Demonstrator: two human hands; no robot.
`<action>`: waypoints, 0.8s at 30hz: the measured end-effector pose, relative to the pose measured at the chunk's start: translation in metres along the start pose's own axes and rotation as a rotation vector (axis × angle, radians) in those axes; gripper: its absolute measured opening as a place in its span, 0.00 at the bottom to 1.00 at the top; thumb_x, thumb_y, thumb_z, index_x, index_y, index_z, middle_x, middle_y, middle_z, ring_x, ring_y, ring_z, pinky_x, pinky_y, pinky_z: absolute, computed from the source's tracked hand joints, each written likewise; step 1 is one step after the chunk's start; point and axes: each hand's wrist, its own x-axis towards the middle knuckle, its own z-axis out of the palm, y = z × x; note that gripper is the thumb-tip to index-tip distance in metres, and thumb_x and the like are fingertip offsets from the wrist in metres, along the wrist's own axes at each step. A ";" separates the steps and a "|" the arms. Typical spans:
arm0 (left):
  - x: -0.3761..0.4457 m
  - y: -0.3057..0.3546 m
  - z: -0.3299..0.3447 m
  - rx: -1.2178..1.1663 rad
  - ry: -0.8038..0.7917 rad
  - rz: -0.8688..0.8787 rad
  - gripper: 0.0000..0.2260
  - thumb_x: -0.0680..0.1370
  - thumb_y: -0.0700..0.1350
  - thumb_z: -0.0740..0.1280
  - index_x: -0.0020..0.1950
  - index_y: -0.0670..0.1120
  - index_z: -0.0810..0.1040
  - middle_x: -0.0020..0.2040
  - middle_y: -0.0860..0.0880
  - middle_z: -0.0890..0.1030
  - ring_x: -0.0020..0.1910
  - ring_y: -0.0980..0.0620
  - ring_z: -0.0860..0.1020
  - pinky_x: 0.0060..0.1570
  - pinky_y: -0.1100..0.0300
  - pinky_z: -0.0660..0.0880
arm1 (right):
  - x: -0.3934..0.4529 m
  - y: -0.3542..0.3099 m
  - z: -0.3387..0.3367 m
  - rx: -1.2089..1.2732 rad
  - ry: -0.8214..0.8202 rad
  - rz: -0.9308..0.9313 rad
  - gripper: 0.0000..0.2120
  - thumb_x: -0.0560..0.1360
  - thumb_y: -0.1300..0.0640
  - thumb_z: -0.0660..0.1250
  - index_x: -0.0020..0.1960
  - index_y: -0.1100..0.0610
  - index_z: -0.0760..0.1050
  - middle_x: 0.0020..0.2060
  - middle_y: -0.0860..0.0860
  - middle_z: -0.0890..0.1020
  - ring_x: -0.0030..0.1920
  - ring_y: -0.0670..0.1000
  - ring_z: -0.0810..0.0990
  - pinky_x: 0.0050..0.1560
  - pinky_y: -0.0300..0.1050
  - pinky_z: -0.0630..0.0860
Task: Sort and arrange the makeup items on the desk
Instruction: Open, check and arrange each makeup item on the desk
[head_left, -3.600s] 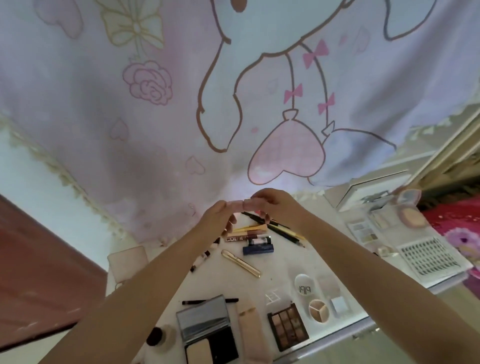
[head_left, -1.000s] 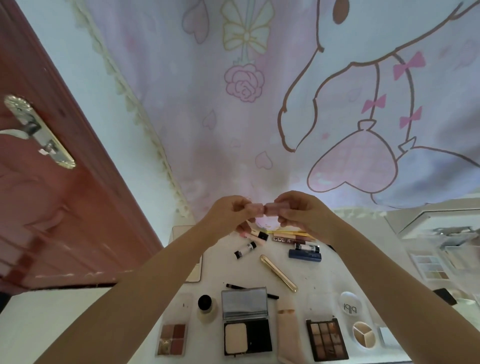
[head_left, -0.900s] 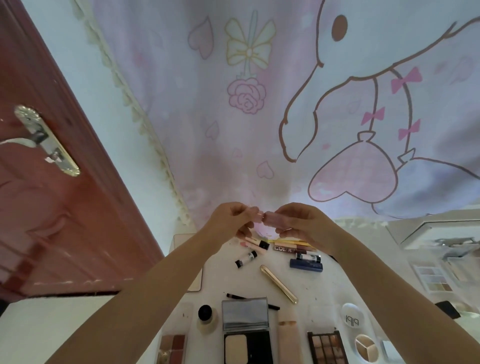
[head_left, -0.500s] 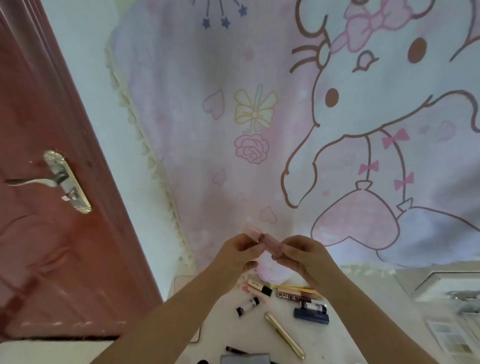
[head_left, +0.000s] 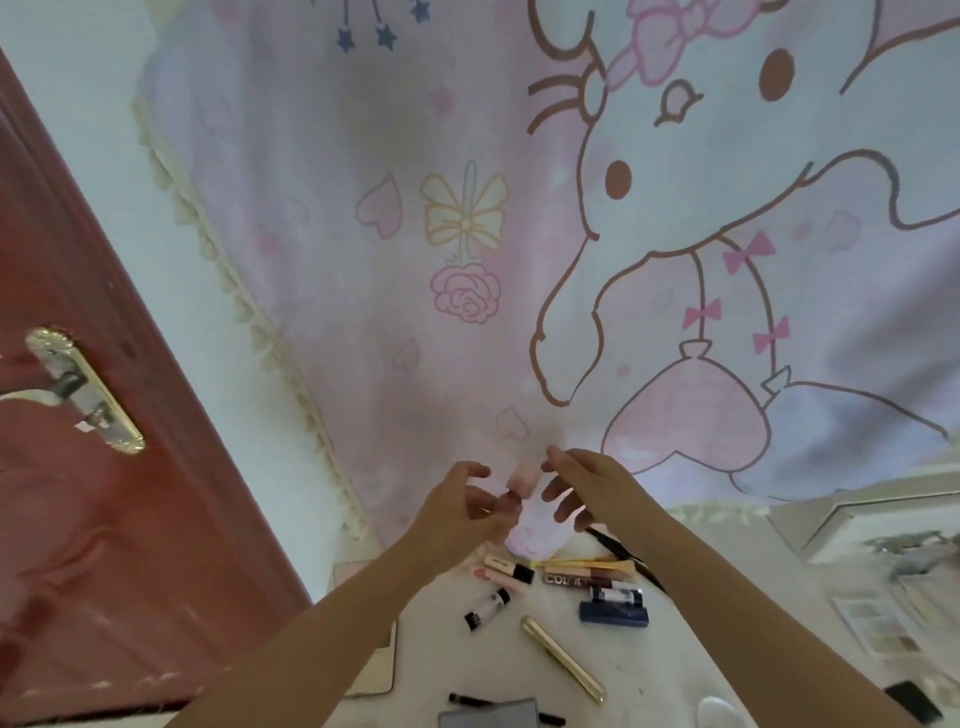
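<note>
My left hand holds a small pale pink lip tube at its fingertips, raised above the far end of the white desk. My right hand is just right of the tube with its fingers spread and nothing in it. On the desk below lie two pink lipsticks, a white tube with a black cap, a gold tube, a navy box, a dark labelled tube and yellow pencils.
A cartoon-print curtain hangs behind the desk. A red door with a brass handle stands at the left. A clear organizer and an eyeshadow palette sit at the right. A compact's lid shows at the bottom edge.
Both hands gripped the pink tube together before. Now my right hand has let go and spread its fingers, and the tube stays in my left hand. The view has tilted upward.
</note>
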 end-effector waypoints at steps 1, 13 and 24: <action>0.000 0.000 0.000 0.045 0.001 0.028 0.20 0.73 0.43 0.71 0.60 0.47 0.66 0.46 0.48 0.83 0.40 0.56 0.80 0.41 0.69 0.75 | 0.000 -0.003 0.001 -0.079 -0.026 -0.017 0.13 0.78 0.47 0.59 0.43 0.54 0.76 0.34 0.50 0.79 0.29 0.48 0.75 0.26 0.34 0.70; -0.003 -0.011 -0.020 -0.099 -0.046 0.022 0.16 0.69 0.48 0.74 0.51 0.54 0.71 0.39 0.54 0.85 0.38 0.59 0.81 0.47 0.60 0.77 | 0.010 0.000 -0.005 -0.140 -0.289 -0.248 0.10 0.73 0.68 0.65 0.51 0.58 0.77 0.36 0.48 0.82 0.32 0.41 0.80 0.39 0.33 0.77; 0.016 -0.052 -0.027 -0.271 -0.067 -0.072 0.13 0.72 0.36 0.71 0.52 0.50 0.74 0.43 0.48 0.82 0.37 0.56 0.80 0.37 0.67 0.76 | 0.044 0.025 0.017 0.002 -0.218 -0.103 0.13 0.74 0.69 0.63 0.51 0.52 0.75 0.43 0.48 0.81 0.43 0.47 0.80 0.45 0.37 0.78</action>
